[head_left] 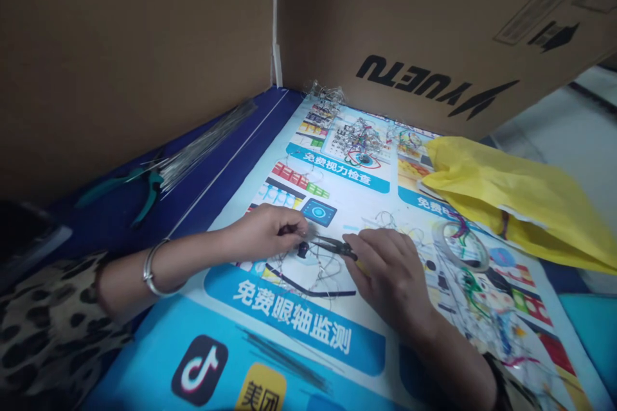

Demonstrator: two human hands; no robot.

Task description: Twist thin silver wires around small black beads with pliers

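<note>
My left hand (274,231), a bracelet at its wrist, pinches a piece of thin wire between thumb and fingertips; much of it is hidden by the fingers. My right hand (388,270) is closed around needle-nose pliers (332,244), whose jaws point left and reach to my left fingertips. Whether the jaws grip the wire cannot be made out. Just below them shows a small dark bead-like piece (303,250). Fine looped wire (321,279) spreads over the printed sheet (294,318) beneath both hands.
Straight wires (207,141) lie in a bundle at the left, beside teal-handled pliers (149,196). Tangled coloured wire (359,138) sits farther back. A tape roll (441,244) and a yellow bag (525,196) lie right. Cardboard walls (424,26) stand behind.
</note>
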